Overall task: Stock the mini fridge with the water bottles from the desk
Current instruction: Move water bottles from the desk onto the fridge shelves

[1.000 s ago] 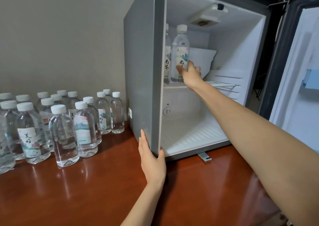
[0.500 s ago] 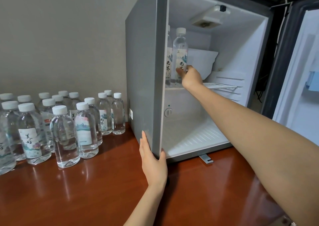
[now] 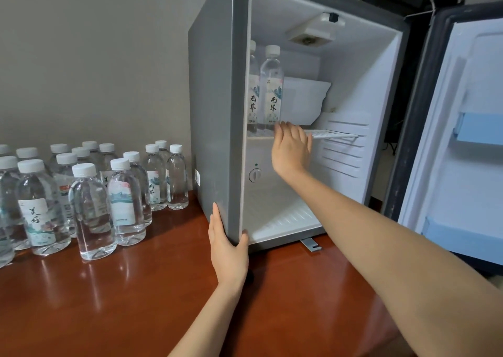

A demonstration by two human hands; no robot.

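Note:
A grey mini fridge [image 3: 215,106] stands open on the wooden desk [image 3: 136,302]. Two water bottles stand upright on its upper wire shelf [image 3: 334,134] at the left; the nearer bottle [image 3: 270,89] has a white cap, and the other bottle [image 3: 253,95] is partly hidden by the fridge's front frame. My right hand [image 3: 292,149] is just below and in front of the nearer bottle, fingers apart, holding nothing. My left hand [image 3: 228,245] grips the fridge's lower front left corner. Several clear bottles [image 3: 92,209] stand grouped on the desk to the left.
The fridge door [image 3: 468,138] hangs open at the right, with light blue door shelves. The fridge's lower compartment [image 3: 283,215] holds nothing. A beige wall runs behind the bottles. Dark equipment and cables sit behind the fridge at top right.
My right hand has let go of the nearer bottle on the shelf and drawn back and down, fingers spread. My left hand stays on the fridge corner.

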